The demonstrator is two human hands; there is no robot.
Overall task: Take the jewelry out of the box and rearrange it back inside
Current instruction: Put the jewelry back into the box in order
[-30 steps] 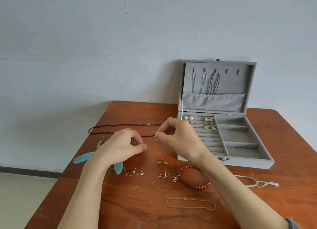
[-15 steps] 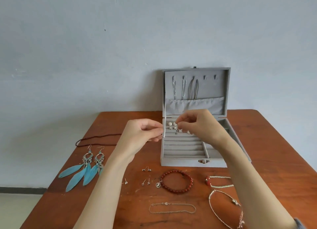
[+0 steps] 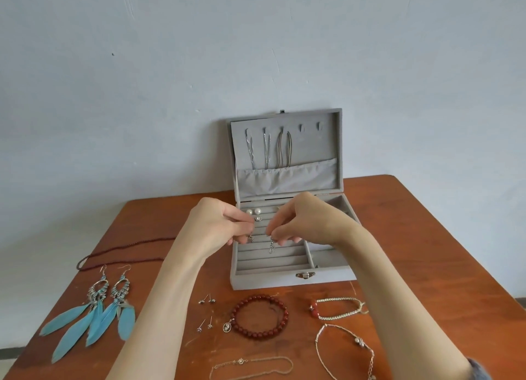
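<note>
On the worktop (image 3: 427, 237), feather earrings (image 3: 94, 308) lie untouched at left, while the left hand (image 3: 219, 226) and right hand (image 3: 301, 223), each pinching a small earring (image 3: 271, 244), have moved from mid-worktop over the box (image 3: 284, 277) slots, so refilling continues.

Head view looks down (close) over table (image 3: 398, 237)

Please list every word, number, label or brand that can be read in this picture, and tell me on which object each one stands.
None: no readable text stands on anything here.
The jewelry box and its lid bear no lettering.
The oval charm on the red bead bracelet shows a small design, too small to read.
The metal clasp shows no marking that can be made out.
</note>
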